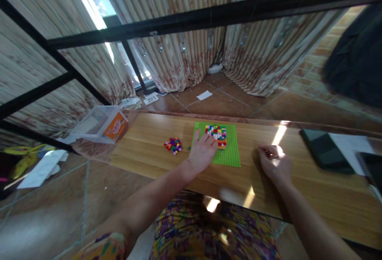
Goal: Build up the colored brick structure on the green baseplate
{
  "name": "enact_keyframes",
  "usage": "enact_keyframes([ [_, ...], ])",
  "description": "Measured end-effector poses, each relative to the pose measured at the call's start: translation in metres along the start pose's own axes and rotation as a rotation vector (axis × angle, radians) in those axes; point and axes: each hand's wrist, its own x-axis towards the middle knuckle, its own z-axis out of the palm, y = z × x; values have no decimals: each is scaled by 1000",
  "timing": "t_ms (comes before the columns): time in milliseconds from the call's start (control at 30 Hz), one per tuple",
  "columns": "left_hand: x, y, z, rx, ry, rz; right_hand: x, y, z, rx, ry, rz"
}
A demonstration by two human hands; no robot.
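Observation:
My left hand [203,152] lies palm down over the left part of a green studded baseplate [232,160]. Its little finger is spread apart, and the other fingertips touch the near left edge of a block of small multicoloured building bricks [220,133] fixed on the plate. The thumb is hidden beneath the hand. My right hand [276,162] rests on the table to the right of the plate, fingers curled closed; what is inside is too small to tell. Left of the plate lies a pile of loose coloured bricks [173,145], with a tiny green brick [189,148] beside it.
The narrow wooden table [143,132] runs across the view. A clear plastic box [95,125] with an orange label stands past its left end. A dark tablet-like object [325,150] and white paper [352,146] lie at right. Black metal bars [191,19] cross in front of curtains.

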Motion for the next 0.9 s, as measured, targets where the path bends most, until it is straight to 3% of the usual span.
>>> enact_keyframes([
  [233,-36,0,-4,-178,77,-311,-1,2,-2,-13,-13,13],
  [400,-89,-51,1,-250,111,-690,-2,0,-4,-14,-5,-31],
  [533,-114,-95,4,-243,81,-872,-2,-1,-4,-14,-8,9],
  [633,-115,-110,5,-237,28,-902,-1,0,-3,-18,-23,43],
  [767,-108,-112,7,-267,-34,-857,-1,2,-2,-35,-8,8],
  [900,-108,-112,9,-262,-18,-851,-1,3,-2,-39,2,-3],
])
